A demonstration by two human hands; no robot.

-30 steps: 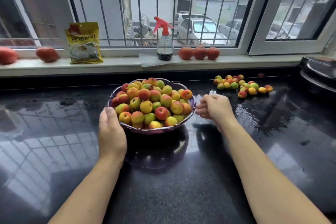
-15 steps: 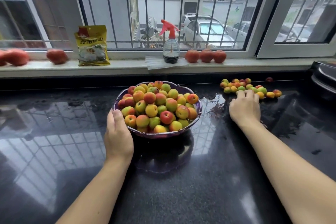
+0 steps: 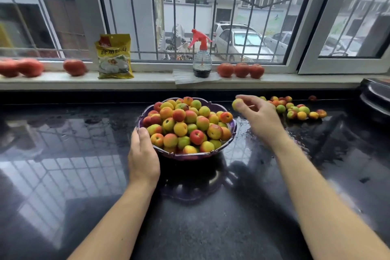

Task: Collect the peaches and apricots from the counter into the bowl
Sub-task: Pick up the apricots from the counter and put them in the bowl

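**One fruit held beside a full bowl**

The black counter (image 3: 63, 175) runs wide and bare on the near side and to the left of the bowl, its glossy top mirroring the window bars. Its far edge meets a dark upstand below the white windowsill (image 3: 147, 82). On the right, a dark rounded pot or lid (image 3: 375, 99) sits at the edge of the picture, closing off that end.

The purple bowl (image 3: 233, 131) with a scalloped rim stands in the middle of the counter, heaped above its rim with small peaches and apricots (image 3: 185, 124) in red, orange, yellow and green. The left hand (image 3: 143, 158) grips the bowl's near-left rim, thumb on the edge and fingers curled round the outside.

The right hand (image 3: 259, 116) hovers just right of the bowl and above the counter, pinching one yellow-green fruit (image 3: 237, 104) between thumb and fingertips; the other fingers are loosely spread. The picked fruit is close to the bowl's far-right rim but not over the heap.

Behind and to the right of that hand, a loose pile of fruit (image 3: 299, 110) still lies on the counter near the back edge, with one dark red fruit (image 3: 312, 97) apart from it.

On the sill stand a yellow packet (image 3: 114, 57), a spray bottle (image 3: 201, 59) with a red trigger, and several tomatoes (image 3: 240, 69).
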